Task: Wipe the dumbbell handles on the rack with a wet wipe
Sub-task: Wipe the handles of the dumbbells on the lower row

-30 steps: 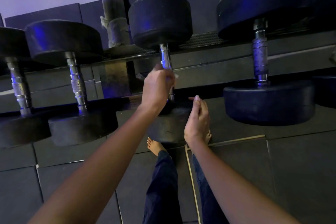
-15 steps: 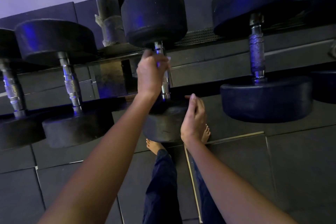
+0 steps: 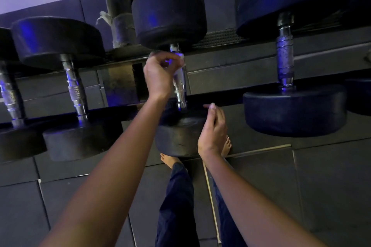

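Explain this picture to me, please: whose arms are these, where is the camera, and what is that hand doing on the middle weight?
There is no machine here. These are a person's two bare arms, filmed by a wide-angle camera worn on the head and looking forward and down, which is why the bare feet show below.

In front is a rack holding black dumbbells with metal handles. The left hand is curled round the upper part of the middle handle and holds a white wet wipe against it. Only a bit of the wipe peeks out.

The right hand is open and holds nothing. It is close beside that dumbbell's near weight head, but I cannot tell whether it touches. Neither hand is on the left dumbbell or the right dumbbell.
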Tool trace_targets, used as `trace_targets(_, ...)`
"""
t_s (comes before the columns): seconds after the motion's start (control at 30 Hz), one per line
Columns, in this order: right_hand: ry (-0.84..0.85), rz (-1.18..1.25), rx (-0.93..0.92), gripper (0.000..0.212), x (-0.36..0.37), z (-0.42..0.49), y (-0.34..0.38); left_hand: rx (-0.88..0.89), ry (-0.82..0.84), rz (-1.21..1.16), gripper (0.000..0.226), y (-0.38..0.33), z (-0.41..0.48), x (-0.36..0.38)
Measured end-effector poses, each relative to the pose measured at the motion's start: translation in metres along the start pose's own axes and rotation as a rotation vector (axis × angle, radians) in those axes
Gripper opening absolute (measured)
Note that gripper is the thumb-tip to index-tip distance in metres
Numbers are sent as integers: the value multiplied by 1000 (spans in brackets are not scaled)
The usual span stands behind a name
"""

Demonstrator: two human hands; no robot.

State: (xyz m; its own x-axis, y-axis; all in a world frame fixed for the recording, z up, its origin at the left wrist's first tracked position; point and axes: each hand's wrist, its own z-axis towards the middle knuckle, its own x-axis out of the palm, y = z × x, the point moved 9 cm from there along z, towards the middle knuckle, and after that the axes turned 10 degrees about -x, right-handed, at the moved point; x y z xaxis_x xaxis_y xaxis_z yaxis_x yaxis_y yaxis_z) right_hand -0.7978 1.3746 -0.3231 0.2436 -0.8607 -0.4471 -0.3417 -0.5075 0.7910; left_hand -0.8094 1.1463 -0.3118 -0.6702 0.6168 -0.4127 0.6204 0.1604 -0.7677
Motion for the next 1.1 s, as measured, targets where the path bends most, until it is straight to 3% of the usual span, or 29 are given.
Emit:
trace_targets(0.13,0,11,-16,41,-1,-1,1,-149,70,-162,11,24,-14,-2)
trace_targets(0.3,-7,10,-35,40,0,0,4,-313,214,-150,18,55,-29,-4)
trace_targets(0.5,18,3,3,36,0,1,-3,-335,250,-408,19,32,9,1)
trace_targets(0.73,24,16,-9,41,2,1,-1,-508,525,-336,14,68,-26,5)
trace_targets(0.93,3,29,-20,48,2,2,-1,-454,471,-585,16,42,13,17)
trace_targets(1.1,3,25,-12,49,0,1,1,-568,564,-403,17,77,-20,13)
